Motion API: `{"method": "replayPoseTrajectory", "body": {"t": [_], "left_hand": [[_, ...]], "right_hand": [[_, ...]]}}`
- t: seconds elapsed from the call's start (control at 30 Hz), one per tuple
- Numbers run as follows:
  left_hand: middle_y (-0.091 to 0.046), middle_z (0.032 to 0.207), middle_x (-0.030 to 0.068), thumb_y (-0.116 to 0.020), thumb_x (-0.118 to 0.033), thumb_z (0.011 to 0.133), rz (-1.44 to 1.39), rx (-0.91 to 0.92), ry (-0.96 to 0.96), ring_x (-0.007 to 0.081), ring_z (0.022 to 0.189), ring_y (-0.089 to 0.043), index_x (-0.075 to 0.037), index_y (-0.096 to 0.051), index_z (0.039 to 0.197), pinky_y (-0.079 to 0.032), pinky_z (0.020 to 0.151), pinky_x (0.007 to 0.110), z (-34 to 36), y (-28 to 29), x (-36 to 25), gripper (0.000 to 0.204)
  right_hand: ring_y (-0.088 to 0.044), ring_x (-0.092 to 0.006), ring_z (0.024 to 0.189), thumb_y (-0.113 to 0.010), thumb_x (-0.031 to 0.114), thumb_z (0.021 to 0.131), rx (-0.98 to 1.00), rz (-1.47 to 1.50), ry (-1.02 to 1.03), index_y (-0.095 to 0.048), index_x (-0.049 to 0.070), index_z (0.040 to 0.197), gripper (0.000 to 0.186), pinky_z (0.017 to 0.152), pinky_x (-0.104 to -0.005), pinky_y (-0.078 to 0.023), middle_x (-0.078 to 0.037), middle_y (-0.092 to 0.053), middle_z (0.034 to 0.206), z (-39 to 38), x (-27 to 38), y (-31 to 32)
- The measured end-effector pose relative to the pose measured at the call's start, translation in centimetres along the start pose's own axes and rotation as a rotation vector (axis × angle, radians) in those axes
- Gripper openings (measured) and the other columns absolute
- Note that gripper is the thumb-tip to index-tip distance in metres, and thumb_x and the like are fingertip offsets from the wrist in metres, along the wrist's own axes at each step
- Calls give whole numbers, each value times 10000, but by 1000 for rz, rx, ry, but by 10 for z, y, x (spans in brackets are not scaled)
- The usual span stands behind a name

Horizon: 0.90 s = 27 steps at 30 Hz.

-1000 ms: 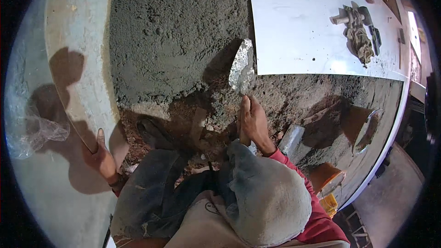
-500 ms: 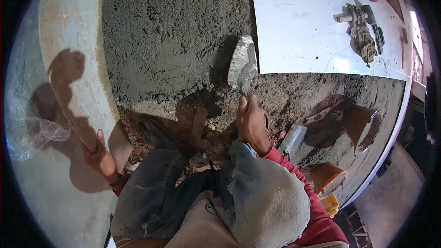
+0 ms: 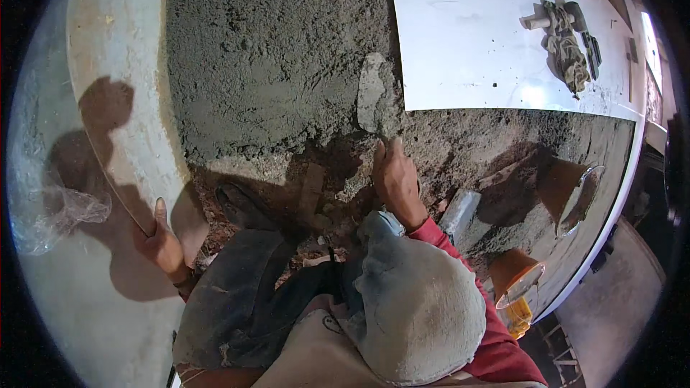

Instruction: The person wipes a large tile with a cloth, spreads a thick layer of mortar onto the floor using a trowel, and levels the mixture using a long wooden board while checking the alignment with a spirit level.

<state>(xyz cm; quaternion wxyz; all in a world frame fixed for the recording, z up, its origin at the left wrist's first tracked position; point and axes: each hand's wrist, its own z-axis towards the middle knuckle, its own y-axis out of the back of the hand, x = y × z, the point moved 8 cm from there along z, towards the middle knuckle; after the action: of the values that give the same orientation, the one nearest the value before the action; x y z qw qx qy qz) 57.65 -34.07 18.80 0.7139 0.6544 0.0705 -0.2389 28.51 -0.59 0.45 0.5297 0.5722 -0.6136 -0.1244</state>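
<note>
My right hand (image 3: 397,181) is closed round a trowel, its handle mostly hidden by my fingers. The cement-smeared trowel blade (image 3: 371,93) points away from me, on the wet grey mortar (image 3: 266,50) close to the corner of a large white tile (image 3: 460,43). At the left, my left hand (image 3: 167,250) grips the near end of a long pale board (image 3: 133,50), thumb on top and the other fingers mostly hidden at its edge.
Crumpled clear plastic (image 3: 75,208) lies at far left. A dark cloth (image 3: 564,47) with tools sits on the tile. Right of me are a metal bar (image 3: 460,214), two orange buckets (image 3: 557,187) and a yellow object (image 3: 515,316). Rubble and my shoe (image 3: 244,205) are below.
The trowel blade has turned and now lies flatter on the mortar, slightly left of the tile corner. My right hand has moved slightly away from me; my left hand stays at the board.
</note>
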Motion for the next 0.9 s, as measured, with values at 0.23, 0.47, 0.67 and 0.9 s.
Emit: {"method": "replayPoseTrajectory", "body": {"t": [0.23, 0.47, 0.67, 0.9], "left_hand": [[-532, 1371, 243, -717, -347, 883, 111, 11, -125, 375, 1232, -535, -1, -511, 1373, -432, 986, 421, 2, -9, -11, 634], [-602, 1263, 207, -759, -195, 861, 114, 26, -46, 254, 1101, -569, 86, -527, 1304, -425, 956, 357, 3, -9, -1, 573], [-605, 1255, 207, -767, -201, 854, 23, 45, -132, 252, 1072, -580, 76, -538, 1295, -439, 938, 363, 1, -8, -11, 569], [-599, 1272, 209, -755, -232, 865, 44, 84, -31, 277, 1118, -573, 65, -522, 1324, -433, 958, 359, -5, -8, -9, 594]], "right_hand": [[-566, -525, 611, -496, 209, 990, -53, 306, 58, -424, -24, 957, 245, 521, -589, -423, -306, -566, 630, -16, 15, -8], [-545, -525, 586, -497, 202, 996, 107, 328, -35, -416, -28, 953, 247, 485, -575, -385, -306, -537, 599, -28, 12, -6], [-559, -508, 563, -483, 218, 1009, 46, 361, -110, -432, -33, 940, 265, 459, -543, -395, -296, -542, 585, -4, 8, -14], [-568, -452, 521, -470, 215, 1014, 59, 582, -134, -461, -23, 961, 244, 420, -490, -397, -262, -537, 588, 1, 0, -50]]}}
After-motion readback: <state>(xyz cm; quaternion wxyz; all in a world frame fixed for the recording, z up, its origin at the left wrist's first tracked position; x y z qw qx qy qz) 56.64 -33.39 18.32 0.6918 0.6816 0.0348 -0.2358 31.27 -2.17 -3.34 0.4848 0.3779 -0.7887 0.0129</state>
